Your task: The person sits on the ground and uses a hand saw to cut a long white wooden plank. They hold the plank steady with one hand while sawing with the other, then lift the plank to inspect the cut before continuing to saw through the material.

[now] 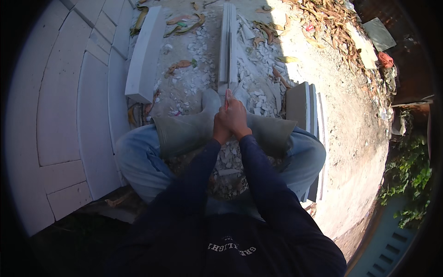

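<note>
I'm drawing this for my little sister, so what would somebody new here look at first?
Probably the person's fingers, in the middle, gripping a small reddish thing by a stack of long pale strips. Next, the bright sunlit ground on the right, with dry brown leaves toward the top, and the big pale panels filling the left side.

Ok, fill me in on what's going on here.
A person sits with knees bent, both hands together in front. The right hand has its grip on a slim reddish tool; the left hand is pressed close against it, partly hidden. The tool points at the near end of some thin pale slabs between the boots; contact is hard to tell. White chips litter the ground around them.
</note>
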The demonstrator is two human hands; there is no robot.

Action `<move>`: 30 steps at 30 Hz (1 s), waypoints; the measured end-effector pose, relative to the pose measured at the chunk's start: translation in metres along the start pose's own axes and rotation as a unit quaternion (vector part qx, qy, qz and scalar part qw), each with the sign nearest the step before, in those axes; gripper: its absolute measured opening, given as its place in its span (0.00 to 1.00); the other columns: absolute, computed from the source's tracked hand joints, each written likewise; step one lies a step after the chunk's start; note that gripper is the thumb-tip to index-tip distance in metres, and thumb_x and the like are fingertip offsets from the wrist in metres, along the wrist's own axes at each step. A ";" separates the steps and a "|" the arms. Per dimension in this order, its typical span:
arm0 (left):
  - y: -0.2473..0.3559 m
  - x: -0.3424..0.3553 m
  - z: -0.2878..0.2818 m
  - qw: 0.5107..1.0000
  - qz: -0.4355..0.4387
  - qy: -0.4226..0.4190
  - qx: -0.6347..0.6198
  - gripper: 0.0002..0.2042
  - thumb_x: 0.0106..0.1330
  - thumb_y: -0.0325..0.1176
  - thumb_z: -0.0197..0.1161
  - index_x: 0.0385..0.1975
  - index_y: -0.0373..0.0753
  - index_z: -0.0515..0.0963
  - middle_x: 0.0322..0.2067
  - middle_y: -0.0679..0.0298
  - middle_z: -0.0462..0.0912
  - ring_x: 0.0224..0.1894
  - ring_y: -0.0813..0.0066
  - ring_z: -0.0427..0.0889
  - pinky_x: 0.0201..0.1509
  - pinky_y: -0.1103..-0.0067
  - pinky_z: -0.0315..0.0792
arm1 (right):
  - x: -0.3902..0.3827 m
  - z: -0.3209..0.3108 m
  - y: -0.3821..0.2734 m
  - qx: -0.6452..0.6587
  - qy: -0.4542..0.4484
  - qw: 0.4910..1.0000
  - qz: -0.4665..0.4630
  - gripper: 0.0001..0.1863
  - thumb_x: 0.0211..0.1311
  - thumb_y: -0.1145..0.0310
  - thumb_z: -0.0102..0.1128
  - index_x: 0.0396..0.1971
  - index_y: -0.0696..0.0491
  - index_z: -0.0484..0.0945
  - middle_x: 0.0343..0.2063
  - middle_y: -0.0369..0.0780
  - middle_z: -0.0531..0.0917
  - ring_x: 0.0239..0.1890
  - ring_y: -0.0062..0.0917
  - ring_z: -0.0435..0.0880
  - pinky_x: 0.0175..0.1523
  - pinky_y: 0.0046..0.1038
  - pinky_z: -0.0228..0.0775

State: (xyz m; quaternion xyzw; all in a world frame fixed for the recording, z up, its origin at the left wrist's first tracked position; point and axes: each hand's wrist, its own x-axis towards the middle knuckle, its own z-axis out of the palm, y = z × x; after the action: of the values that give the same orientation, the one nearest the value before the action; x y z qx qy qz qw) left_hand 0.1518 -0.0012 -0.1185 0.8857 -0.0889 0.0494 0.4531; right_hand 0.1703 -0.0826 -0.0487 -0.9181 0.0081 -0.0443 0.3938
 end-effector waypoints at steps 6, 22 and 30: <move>0.018 0.034 0.003 0.990 -0.073 -0.026 -0.120 0.23 0.61 0.39 0.73 0.49 0.31 0.75 0.42 0.44 0.86 0.48 0.43 0.85 0.50 0.59 0.78 | 0.039 -0.020 -0.002 0.030 -0.024 0.997 0.067 0.30 0.54 0.72 0.56 0.59 0.69 0.76 0.50 0.62 0.82 0.52 0.54 0.83 0.61 0.42 0.74; -0.017 0.018 0.031 0.925 -0.174 0.019 -0.338 0.22 0.63 0.41 0.70 0.51 0.34 0.76 0.41 0.46 0.86 0.47 0.44 0.85 0.48 0.60 0.78 | 0.047 -0.009 -0.033 -0.154 -0.097 0.983 -0.012 0.20 0.53 0.71 0.59 0.47 0.62 0.79 0.32 0.51 0.86 0.37 0.48 0.87 0.43 0.46 0.78; 0.005 0.029 0.023 0.999 -0.030 0.002 0.021 0.16 0.65 0.38 0.68 0.46 0.34 0.79 0.36 0.49 0.87 0.42 0.48 0.88 0.44 0.63 0.78 | 0.032 -0.012 0.019 -0.024 -0.014 0.999 0.026 0.37 0.59 0.62 0.62 0.68 0.64 0.69 0.46 0.62 0.84 0.46 0.51 0.86 0.56 0.45 0.76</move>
State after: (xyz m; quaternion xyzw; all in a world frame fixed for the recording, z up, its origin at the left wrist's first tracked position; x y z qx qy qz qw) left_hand 0.1795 -0.0260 -0.1232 0.8970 -0.0601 0.0399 0.4360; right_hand 0.2020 -0.1059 -0.0515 -0.9273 0.0276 -0.0214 0.3727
